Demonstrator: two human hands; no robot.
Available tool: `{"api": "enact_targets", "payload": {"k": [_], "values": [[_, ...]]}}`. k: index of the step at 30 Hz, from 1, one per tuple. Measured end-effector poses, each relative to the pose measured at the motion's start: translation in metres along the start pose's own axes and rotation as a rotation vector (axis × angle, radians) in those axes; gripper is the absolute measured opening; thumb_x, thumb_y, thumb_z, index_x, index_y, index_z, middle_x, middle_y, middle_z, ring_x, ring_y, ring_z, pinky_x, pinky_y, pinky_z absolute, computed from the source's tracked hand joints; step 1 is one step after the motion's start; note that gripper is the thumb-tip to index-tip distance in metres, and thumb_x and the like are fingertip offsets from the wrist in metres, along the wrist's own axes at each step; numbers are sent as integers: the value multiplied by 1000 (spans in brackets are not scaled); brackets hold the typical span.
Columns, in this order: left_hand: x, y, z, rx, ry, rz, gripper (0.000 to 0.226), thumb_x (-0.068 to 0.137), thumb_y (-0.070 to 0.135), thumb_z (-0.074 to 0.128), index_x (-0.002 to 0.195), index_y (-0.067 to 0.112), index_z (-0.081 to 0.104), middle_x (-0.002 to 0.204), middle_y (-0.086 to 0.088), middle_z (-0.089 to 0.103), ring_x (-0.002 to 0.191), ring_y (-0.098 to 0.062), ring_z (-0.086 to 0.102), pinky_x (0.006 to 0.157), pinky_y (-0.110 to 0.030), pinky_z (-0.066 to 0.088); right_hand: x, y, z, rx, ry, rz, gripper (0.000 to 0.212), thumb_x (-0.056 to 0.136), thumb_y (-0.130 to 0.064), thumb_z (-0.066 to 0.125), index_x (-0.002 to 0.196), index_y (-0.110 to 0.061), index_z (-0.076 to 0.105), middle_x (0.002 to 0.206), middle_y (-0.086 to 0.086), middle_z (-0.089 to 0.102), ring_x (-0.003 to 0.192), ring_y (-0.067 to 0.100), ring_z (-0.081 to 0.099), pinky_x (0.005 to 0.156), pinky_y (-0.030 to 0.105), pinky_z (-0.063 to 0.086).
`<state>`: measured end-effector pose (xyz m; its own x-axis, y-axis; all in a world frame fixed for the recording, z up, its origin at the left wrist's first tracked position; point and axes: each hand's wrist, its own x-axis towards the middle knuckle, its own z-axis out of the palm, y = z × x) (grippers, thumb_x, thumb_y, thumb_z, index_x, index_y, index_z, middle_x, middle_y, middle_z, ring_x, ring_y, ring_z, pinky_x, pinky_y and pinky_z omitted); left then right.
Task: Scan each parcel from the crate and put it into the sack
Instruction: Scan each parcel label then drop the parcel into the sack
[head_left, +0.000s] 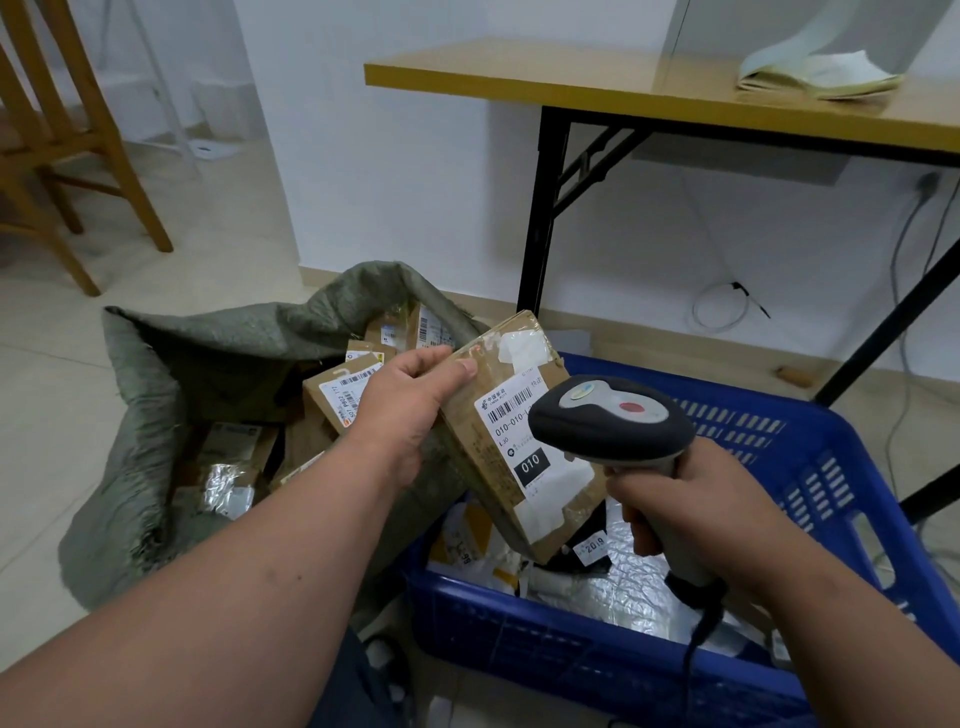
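The left hand (402, 402) has its fingers clamped on the upper edge of a cardboard parcel (511, 431), tilted above the blue crate (810, 467) rim beside the open sack (171, 374). The right hand (691, 509) grips the barcode scanner (608, 415), touching the label.

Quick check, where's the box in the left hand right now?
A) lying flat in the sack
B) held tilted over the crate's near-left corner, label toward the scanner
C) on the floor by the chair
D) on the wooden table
B: the left hand holds the brown taped cardboard box tilted above the blue plastic crate, its white label under the grey handheld scanner in the right hand.
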<state>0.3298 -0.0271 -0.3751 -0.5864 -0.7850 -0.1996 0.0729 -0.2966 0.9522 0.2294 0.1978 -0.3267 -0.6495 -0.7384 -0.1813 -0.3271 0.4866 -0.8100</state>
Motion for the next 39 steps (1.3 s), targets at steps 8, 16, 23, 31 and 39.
{"api": "enact_targets", "payload": {"k": [8,16,23,31,39], "values": [[1,0,-2,-2,-2,-15,35,78,20,80,111,14,69,90,-3,76,79,-18,75,67,-32,59,1,1,0,60,-9,3,15,83,-6,63,73,5,63,53,7,57,49,18,56,51,28,50],[1,1,-4,0,44,-32,37,78,20,80,113,13,69,99,-8,74,85,-22,74,67,-31,59,4,1,1,90,36,-9,15,83,-8,63,79,7,64,56,14,59,47,17,58,50,27,51],[-3,16,-20,-118,220,-14,44,86,29,74,125,17,58,106,-5,70,80,-14,73,65,-28,60,13,0,7,138,63,-15,14,84,-16,66,74,-6,64,50,3,61,43,11,58,41,14,44],[-5,30,-63,-352,616,-131,46,99,42,51,140,24,46,119,-8,63,97,-28,65,79,-48,59,25,-9,29,115,61,0,21,83,-20,67,80,0,62,54,6,60,47,14,60,50,29,54],[-1,32,-110,-767,763,-417,36,99,33,38,121,19,62,119,-11,62,109,-39,59,87,-54,55,39,-26,61,114,-14,-25,14,85,-18,66,79,-5,64,53,6,63,50,16,64,54,32,53]]}}
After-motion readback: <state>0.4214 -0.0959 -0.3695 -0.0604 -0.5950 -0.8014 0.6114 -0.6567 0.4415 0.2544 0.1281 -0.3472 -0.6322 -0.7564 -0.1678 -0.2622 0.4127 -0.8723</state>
